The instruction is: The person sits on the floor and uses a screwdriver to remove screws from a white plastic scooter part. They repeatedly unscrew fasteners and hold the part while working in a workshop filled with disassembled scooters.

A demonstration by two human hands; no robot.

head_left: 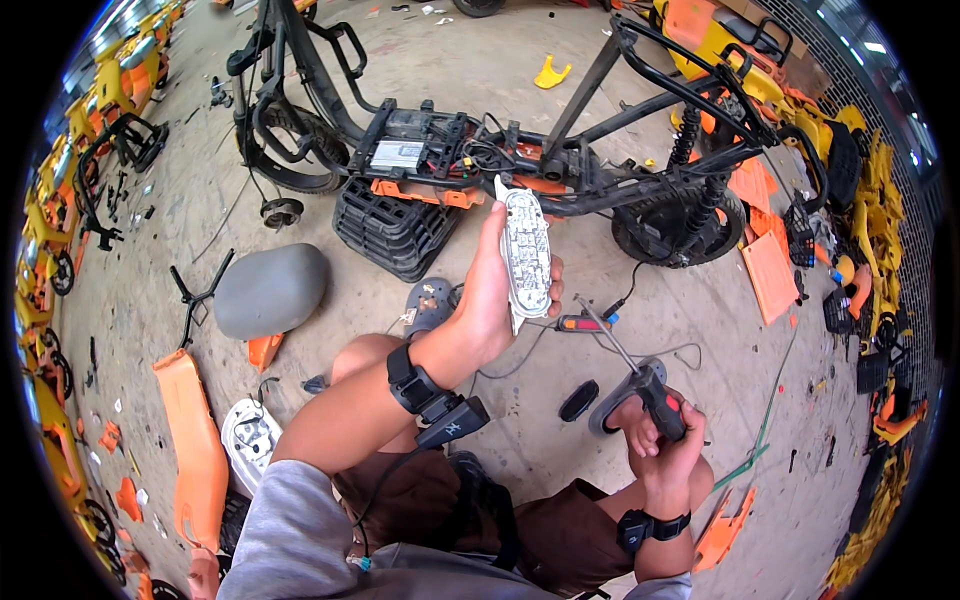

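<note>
My left hand [486,300] is closed around a long oval white-and-silver part [527,255], a housing or board with small raised details on its face. It is held upright in front of the scooter frame [600,190]. In my right hand [668,445] is a screwdriver [660,402] with a black and red handle. Its metal shaft slants up and to the left, apart from the oval part. Beyond the shaft, a small red and blue tool [583,323] with a cable lies on the floor. A small black oval piece [579,401] rests nearer my feet.
A black plastic crate [390,235] stands under the frame. To the left lie a grey seat [272,290], a long orange panel [192,450] and a white shell-like part [252,436]. Orange panels [768,278] lie at right, and yellow scooter parts [875,240] line the wall.
</note>
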